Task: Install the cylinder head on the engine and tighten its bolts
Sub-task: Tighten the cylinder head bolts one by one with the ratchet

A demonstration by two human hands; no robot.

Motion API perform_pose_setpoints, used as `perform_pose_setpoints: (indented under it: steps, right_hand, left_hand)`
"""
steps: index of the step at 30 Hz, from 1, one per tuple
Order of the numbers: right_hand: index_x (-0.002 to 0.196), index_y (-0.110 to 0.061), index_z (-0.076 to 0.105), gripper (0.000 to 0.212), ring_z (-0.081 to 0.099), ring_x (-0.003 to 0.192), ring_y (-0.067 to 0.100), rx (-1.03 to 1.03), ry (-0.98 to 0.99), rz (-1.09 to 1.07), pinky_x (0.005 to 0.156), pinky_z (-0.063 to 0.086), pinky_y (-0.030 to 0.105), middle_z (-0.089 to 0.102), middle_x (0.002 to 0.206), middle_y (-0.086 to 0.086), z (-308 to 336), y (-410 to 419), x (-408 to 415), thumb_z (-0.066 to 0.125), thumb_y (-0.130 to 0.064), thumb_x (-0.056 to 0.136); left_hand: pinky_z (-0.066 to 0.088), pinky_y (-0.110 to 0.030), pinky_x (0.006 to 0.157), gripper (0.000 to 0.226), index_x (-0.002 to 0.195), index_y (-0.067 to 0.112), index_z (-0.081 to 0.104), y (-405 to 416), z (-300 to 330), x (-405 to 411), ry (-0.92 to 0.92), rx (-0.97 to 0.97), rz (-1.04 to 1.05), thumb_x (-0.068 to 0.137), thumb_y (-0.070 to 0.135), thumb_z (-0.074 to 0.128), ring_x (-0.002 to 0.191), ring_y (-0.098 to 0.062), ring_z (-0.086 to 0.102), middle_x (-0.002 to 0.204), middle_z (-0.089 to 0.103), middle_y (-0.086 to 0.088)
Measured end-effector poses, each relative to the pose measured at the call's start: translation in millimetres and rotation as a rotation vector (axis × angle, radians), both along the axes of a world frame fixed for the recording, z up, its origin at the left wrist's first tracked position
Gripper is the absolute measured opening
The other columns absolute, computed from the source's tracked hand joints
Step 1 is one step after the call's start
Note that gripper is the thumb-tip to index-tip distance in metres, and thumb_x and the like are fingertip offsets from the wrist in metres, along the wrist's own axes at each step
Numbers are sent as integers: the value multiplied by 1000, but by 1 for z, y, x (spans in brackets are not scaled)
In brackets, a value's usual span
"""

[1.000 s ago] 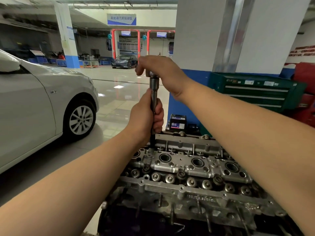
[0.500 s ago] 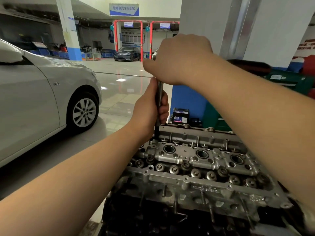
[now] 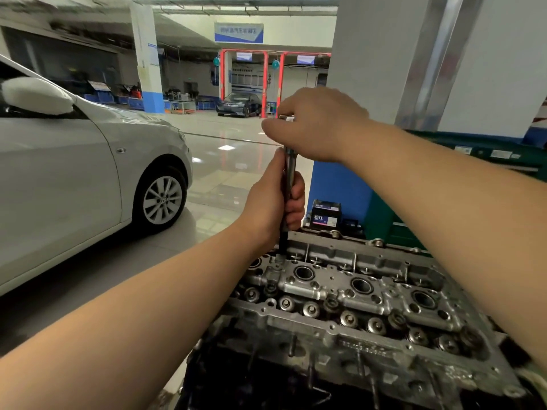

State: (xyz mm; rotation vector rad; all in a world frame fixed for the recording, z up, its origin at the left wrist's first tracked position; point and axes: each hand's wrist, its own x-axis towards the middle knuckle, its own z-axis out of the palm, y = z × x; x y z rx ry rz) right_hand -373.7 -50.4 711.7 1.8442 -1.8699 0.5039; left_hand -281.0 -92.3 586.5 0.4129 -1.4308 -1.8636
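Nearest the camera, below both forearms, sits the engine (image 3: 266, 377), dark and grimy, with the cylinder head (image 3: 355, 294) lying on top of it. The head shows a row of round plug wells along its middle and a line of valve springs on the nearer side. Some raised lettering runs along its near edge, too small to read.

At the head's far-left corner, a long socket extension (image 3: 289, 170) stands upright, its dark lower end touching the metal just under the left hand (image 3: 273, 199). The left hand wraps its curled fingers round the middle of the shaft. Directly above it, the right hand (image 3: 316, 125) closes over the top of the tool, where a short bright metal piece sticks out past the knuckles; the grip on the handle itself is hidden by the hand.

Just beyond the left hand, on the floor past the engine, stands a car battery (image 3: 325, 216) with a white and purple label bearing two characters that cannot be read for certain. To the right of the right hand a green tool cabinet (image 3: 479, 152) carries small white labels, illegible.

Left of both hands is a white car (image 3: 74, 161) with a VW badge on its wheel hub. Farther off, a dark car (image 3: 239, 104) is parked by red posts, under a blue sign (image 3: 238, 32) whose writing is blurred.
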Motion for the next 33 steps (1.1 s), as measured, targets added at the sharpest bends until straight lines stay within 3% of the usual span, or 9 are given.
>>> perform_pose_setpoints:
  steps: [3,6,9,13,18,22,26,30,33]
  right_hand:
    - [92,-20,50,58,51,81,30,2,215,-413,69,37,39,46,79,2,5,4,8,27,-74,94]
    - [92,-19,50,68,47,73,27,5,251,-437,61,33,33,48,79,3,4,7,10,23,-81,91]
    - [87,-18,65,77,55,75,23,-18,186,-258,61,34,31,62,87,-1,0,5,7,26,-84,90]
    - [83,-42,63,30,56,91,16,198,-152,168,84,42,41,60,91,-17,8,8,-1,52,-66,98]
    - [102,-24,76,23,64,99,16,189,-269,332,89,50,37,72,103,-7,5,5,-9,64,-42,94]
    - [83,-16,65,45,46,64,16,24,34,-27,61,33,32,53,71,-1,3,4,1,47,-56,94]
    - [92,-20,50,53,49,78,29,56,232,-449,72,40,40,47,83,3,9,5,14,30,-69,94]
    - [73,-17,50,67,49,66,24,-47,274,-318,61,35,32,51,76,1,3,-2,19,32,-80,90]
    - [86,-21,70,57,60,85,21,70,5,44,91,43,42,66,88,-2,4,2,-1,48,-73,95]
  left_hand:
    - [40,-28,50,72,56,20,54,2,-2,-4,-88,-126,174,103,71,35,47,-21,45,55,48,-6]
    - [39,-24,44,72,50,24,55,4,-3,-7,-70,-125,243,104,67,34,44,-19,45,54,49,-4]
    - [27,-25,44,68,51,22,42,5,0,-5,1,1,136,104,65,35,44,-19,27,52,32,-1]
    - [21,-23,43,69,53,19,33,7,6,-3,4,16,63,104,64,32,43,-19,18,51,23,-2]
    - [21,-23,43,64,54,18,32,6,5,0,3,-14,5,106,55,29,44,-18,17,50,22,0]
    - [28,-25,45,66,57,17,42,7,2,-1,-22,-48,74,107,60,33,45,-19,27,52,30,-3]
    - [39,-28,51,60,62,17,56,4,0,-4,-90,-111,210,106,54,36,48,-21,44,56,49,-5]
    - [25,-21,43,55,53,21,36,7,1,-5,-3,-13,149,104,40,28,43,-19,22,50,27,0]
    - [19,-25,46,53,53,22,32,10,4,-6,-34,-22,112,104,37,25,45,-20,17,51,23,0]
